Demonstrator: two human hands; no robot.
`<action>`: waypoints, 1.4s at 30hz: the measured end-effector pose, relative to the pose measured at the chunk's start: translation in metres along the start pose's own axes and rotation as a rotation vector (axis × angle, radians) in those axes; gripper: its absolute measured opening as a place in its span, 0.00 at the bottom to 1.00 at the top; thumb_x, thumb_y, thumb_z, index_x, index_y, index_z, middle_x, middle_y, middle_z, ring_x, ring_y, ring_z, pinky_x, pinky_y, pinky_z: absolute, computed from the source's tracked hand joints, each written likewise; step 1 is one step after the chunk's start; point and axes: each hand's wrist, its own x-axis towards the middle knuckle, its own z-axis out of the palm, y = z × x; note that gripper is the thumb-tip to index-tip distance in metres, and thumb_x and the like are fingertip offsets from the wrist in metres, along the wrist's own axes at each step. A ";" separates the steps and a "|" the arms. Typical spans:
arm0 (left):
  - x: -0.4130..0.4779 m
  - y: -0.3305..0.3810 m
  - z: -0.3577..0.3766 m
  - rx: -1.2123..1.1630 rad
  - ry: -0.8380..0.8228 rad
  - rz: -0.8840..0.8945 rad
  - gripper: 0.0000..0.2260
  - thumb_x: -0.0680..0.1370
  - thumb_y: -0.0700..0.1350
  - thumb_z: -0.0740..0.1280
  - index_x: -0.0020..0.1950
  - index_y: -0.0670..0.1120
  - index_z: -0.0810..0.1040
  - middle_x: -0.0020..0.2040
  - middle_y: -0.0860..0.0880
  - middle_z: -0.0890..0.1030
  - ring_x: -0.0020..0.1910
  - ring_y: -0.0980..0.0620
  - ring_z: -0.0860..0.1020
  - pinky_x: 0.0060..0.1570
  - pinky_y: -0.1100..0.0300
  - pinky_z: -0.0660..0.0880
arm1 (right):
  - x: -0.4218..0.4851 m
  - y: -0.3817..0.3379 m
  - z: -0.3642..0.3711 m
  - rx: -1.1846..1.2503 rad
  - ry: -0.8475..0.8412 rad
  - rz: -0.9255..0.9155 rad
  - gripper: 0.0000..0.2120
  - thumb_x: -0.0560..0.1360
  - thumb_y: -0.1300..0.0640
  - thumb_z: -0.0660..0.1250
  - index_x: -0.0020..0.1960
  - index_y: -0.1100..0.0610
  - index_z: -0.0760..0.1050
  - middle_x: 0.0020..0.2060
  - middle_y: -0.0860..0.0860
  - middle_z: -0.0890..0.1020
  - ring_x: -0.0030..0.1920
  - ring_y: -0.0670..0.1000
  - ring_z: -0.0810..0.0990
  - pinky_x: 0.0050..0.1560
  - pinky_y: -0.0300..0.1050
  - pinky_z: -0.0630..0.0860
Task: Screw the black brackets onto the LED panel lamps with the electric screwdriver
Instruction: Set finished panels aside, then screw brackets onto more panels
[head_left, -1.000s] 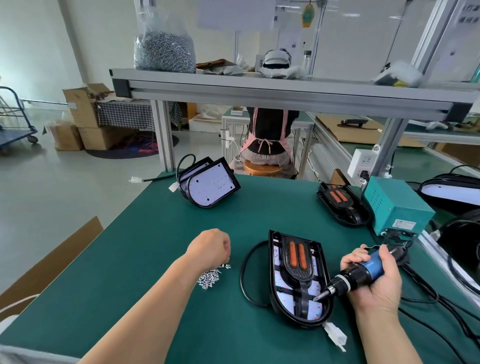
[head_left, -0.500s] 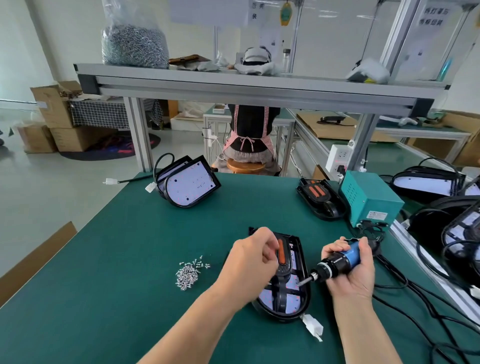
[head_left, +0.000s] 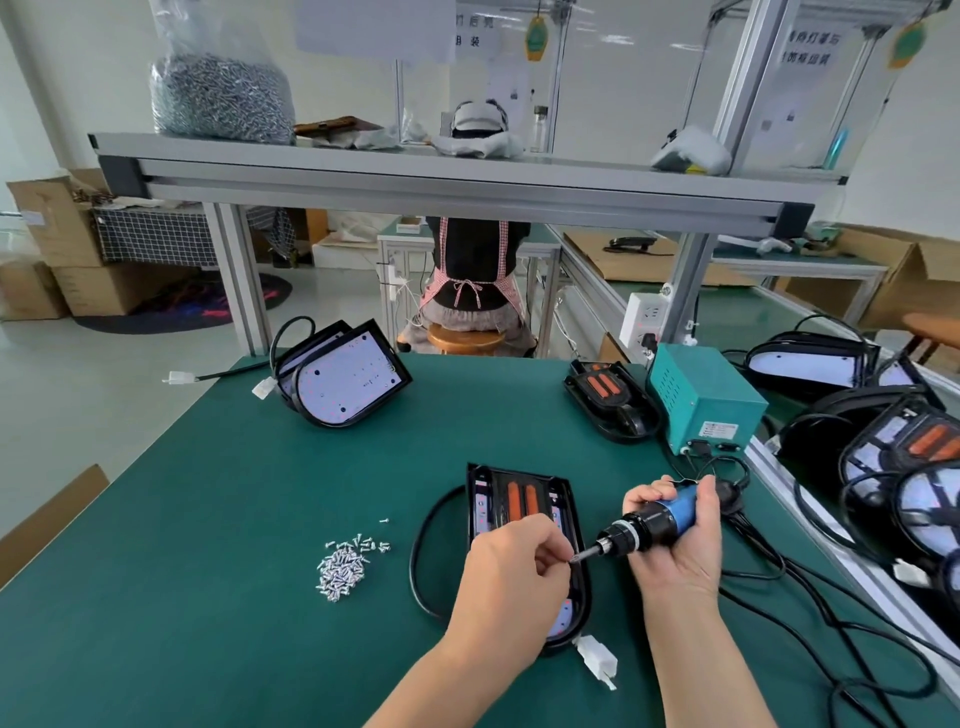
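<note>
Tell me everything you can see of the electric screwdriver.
The electric screwdriver has a blue plastic-looking body, black collar and metal bit. The right hand grips it, tilted, bit pointing left and down above the lamp, where the left hand pinches what looks like a screw at its tip. A cable leaves its rear.

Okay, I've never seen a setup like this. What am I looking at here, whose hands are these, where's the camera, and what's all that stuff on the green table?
There is no machine here. A person is working with bare hands, and the camera sits on their head, looking forward and down. The right hand grips a blue electric screwdriver. The left hand pinches what looks like a small screw at the driver's tip. Beneath them lies an LED panel lamp with its black bracket on top. Also on the green table are a pile of loose screws, another lamp and a teal box.
</note>
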 end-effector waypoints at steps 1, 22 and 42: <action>0.000 0.001 0.000 0.000 0.004 -0.008 0.11 0.73 0.33 0.65 0.40 0.49 0.80 0.37 0.50 0.82 0.33 0.59 0.74 0.40 0.61 0.75 | 0.000 0.001 0.000 -0.014 0.000 0.000 0.18 0.76 0.46 0.72 0.49 0.59 0.70 0.31 0.48 0.73 0.31 0.44 0.73 0.41 0.35 0.73; -0.010 0.006 0.014 0.638 0.119 0.348 0.19 0.51 0.31 0.73 0.34 0.48 0.72 0.29 0.52 0.71 0.28 0.50 0.70 0.31 0.63 0.71 | 0.001 0.006 -0.001 -0.099 0.017 -0.035 0.16 0.76 0.47 0.72 0.49 0.57 0.70 0.33 0.48 0.73 0.31 0.44 0.74 0.39 0.37 0.74; 0.001 0.000 -0.013 0.138 -0.027 0.016 0.12 0.73 0.33 0.63 0.50 0.49 0.77 0.37 0.54 0.81 0.37 0.56 0.75 0.43 0.59 0.76 | -0.002 0.005 0.000 -0.038 0.013 -0.031 0.17 0.73 0.50 0.74 0.49 0.59 0.70 0.32 0.49 0.74 0.31 0.45 0.74 0.41 0.36 0.73</action>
